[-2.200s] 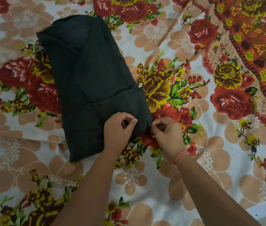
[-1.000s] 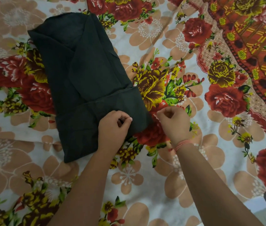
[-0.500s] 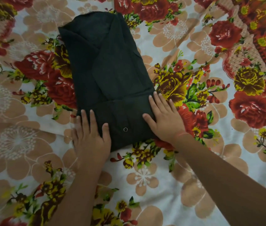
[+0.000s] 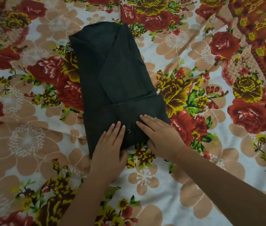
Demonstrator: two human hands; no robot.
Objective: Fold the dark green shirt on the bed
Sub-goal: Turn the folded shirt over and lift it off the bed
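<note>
On the bed (image 4: 194, 185), left hand (image 4: 111, 149) and right hand (image 4: 160, 134) have drawn together mid-frame, straight fingers (image 4: 117, 128) flat on the shirt (image 4: 112, 70).

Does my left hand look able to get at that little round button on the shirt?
Probably yes: the button lies uncovered on the dark green shirt, right beside the left hand, with nothing between them.

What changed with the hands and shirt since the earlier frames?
The left hand and right hand let go of the near right edge of the dark green shirt, which they had pinched, and now lie flat on its near folded band, either side of a small button. Its folds and the floral sheet look unchanged.
</note>
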